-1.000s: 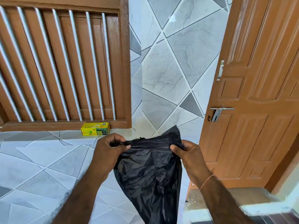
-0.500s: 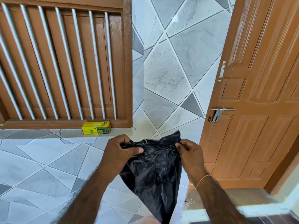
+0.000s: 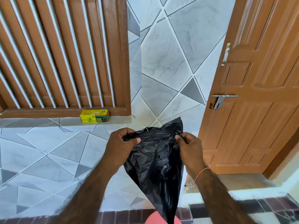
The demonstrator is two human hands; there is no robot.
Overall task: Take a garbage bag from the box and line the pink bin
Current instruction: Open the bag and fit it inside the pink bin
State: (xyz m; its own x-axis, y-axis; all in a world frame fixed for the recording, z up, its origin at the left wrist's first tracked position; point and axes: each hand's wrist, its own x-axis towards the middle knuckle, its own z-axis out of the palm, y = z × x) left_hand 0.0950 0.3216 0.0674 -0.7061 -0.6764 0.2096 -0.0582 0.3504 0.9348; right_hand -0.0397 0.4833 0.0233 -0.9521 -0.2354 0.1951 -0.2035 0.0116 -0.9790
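Note:
A black garbage bag (image 3: 159, 162) hangs in front of me, narrowing to a point below. My left hand (image 3: 120, 147) grips the left part of its top edge, thumb pressed on the plastic. My right hand (image 3: 188, 148) pinches the right part of that edge. One corner of the bag sticks up above my right hand. The yellow bag box (image 3: 94, 116) lies on the ledge under the barred window, far from both hands. A curved slice of the pink bin (image 3: 151, 219) shows at the bottom edge, right under the bag's tip.
A brown wooden door (image 3: 252, 97) stands open at the right with a metal handle (image 3: 222, 98). The barred wooden window (image 3: 64, 54) fills the upper left above a tiled wall and ledge. A dark tiled strip (image 3: 234, 206) runs along the bottom.
The view has tilted down, so the pink bin now shows at the bottom. Both hands still hold the bag's top edge, with its right corner raised again.

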